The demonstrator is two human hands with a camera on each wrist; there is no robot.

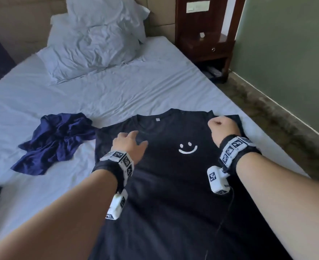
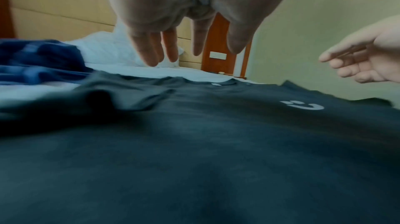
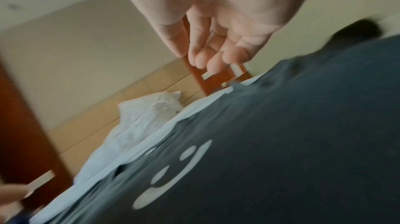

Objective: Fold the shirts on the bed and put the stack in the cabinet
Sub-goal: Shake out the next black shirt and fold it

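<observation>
Two hands above smiley-face T-shirt [image 1: 173,184], nothing gripped: left hand [image 1: 129,145] spread, right hand [image 1: 222,131] loosely curled. Sleeves best folded inward first, fabric smoothed flat.

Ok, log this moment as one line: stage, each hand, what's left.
stage: black shirt spread flat | left hand: open | right hand: loosely curled, empty | left: blue shirt crumpled

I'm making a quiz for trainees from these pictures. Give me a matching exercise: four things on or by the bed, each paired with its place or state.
1. black shirt
2. blue shirt
3. pillows
4. nightstand

a. crumpled on the sheet
b. piled at the head of the bed
c. spread flat, smiley face up
d. stands beside the bed

Pairs: 1-c, 2-a, 3-b, 4-d
</observation>
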